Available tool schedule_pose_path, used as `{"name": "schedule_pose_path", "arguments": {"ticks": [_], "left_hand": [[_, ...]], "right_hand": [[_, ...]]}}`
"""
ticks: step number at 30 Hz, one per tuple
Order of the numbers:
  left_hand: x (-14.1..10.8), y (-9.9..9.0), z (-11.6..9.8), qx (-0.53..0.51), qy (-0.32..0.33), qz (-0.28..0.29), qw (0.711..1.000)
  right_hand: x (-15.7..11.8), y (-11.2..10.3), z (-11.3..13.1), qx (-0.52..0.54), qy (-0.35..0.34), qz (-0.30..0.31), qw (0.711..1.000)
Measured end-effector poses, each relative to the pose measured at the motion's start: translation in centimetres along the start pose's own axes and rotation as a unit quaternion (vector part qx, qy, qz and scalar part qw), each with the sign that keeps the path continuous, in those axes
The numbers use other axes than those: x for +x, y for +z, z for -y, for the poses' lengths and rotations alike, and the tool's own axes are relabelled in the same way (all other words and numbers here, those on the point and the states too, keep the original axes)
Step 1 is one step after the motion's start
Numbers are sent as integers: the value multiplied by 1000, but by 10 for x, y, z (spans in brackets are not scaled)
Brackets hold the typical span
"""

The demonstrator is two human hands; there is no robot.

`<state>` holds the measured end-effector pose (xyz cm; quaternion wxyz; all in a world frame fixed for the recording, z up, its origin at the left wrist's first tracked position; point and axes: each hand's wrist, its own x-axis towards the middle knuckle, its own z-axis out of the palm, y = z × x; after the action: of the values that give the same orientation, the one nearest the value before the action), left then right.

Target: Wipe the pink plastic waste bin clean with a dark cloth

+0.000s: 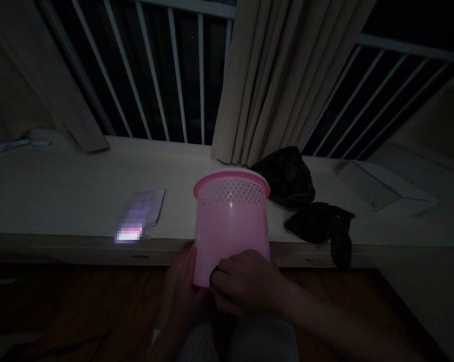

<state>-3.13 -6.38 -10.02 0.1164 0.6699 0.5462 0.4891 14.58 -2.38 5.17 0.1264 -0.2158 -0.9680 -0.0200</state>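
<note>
A pink plastic wastebasket (232, 226) with a band of small holes below its rim is tilted in front of me, over the sill's front edge. My left hand (185, 279) grips its lower left side, fingers along the wall. Against the lower front of the basket, my right hand (244, 281) is closed, fingers curled. A dark, thin edge shows at its fingertips; what it belongs to is too dark to make out. To the right, a crumpled black plastic bag (287, 178) lies on the sill, and a second black bag (321, 223) hangs partly over the edge.
A pale sill (76, 201) runs across the view. On it lie a booklet (158, 203) and a lit, blurred-out phone-like thing (130, 231) at left, and a white box-like object (385, 188) at right. Beige curtains (264, 75) and window bars (174, 65) stand behind.
</note>
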Motion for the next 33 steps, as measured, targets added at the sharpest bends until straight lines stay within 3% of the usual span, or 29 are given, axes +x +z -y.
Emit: {"name": "schedule_pose_path", "arguments": {"ticks": [2,5,7,9,11,16,19,23,29,33], "left_hand": [[0,2,2,-7,0,10,1000],[0,4,5,16,9,-5,1000],[1,4,7,38,38,-17,998],[3,2,8,56,64,-23,996],[3,-1,8,60,73,-14,995],[-1,2,8,36,29,-7,999],[-3,8,5,22,-12,-21,999],[1,7,2,20,22,-21,999],[4,3,2,37,37,-16,999],[3,3,3,47,44,-22,998]], "right_hand": [[9,-5,-23,-19,66,-14,998],[32,-15,-69,-48,255,-85,962],[45,-17,-83,-55,306,-110,944],[49,-16,-77,-54,314,-109,941],[43,-11,-54,-42,297,-88,950],[7,5,11,6,102,-9,995],[-3,9,21,3,56,-16,998],[9,3,-5,-8,93,-20,995],[40,-13,-72,-25,275,-114,954],[40,-11,-80,-26,304,-138,942]]}}
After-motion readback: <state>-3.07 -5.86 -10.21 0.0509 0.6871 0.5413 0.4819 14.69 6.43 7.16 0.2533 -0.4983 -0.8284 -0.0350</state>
